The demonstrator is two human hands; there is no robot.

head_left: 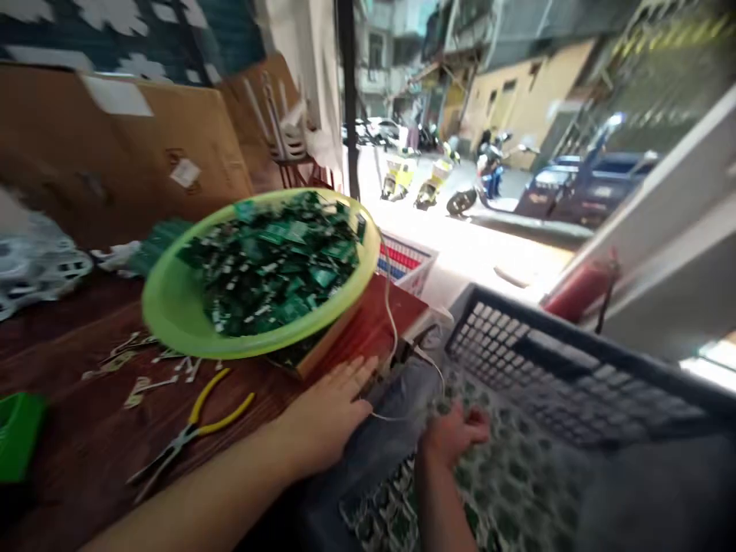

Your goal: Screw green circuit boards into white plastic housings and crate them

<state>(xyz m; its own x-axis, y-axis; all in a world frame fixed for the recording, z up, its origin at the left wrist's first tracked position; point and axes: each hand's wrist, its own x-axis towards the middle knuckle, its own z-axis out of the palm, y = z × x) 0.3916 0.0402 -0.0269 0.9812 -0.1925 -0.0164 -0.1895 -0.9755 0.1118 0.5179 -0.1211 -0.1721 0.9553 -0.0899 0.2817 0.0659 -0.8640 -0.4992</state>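
My left hand (330,414) lies with its fingers stretched out at the edge of the dark red table (74,345), right of the yellow-handled pliers (195,422). Beyond it stands a light green basin (172,318) full of small green circuit boards (287,261), tilted on a cardboard box edge. My right hand (457,433) is down over the dark grey crate (534,330), its fingers curled and blurred; whether it holds anything cannot be made out. More boards (391,502) lie low in the crate near the right forearm.
Small metal pieces (143,383) are scattered left of the pliers. A green container (20,433) stands at the left edge. A large cardboard box (143,138) is behind. A white cable (391,322) runs past the table's corner. A striped basket (402,261) stands beyond.
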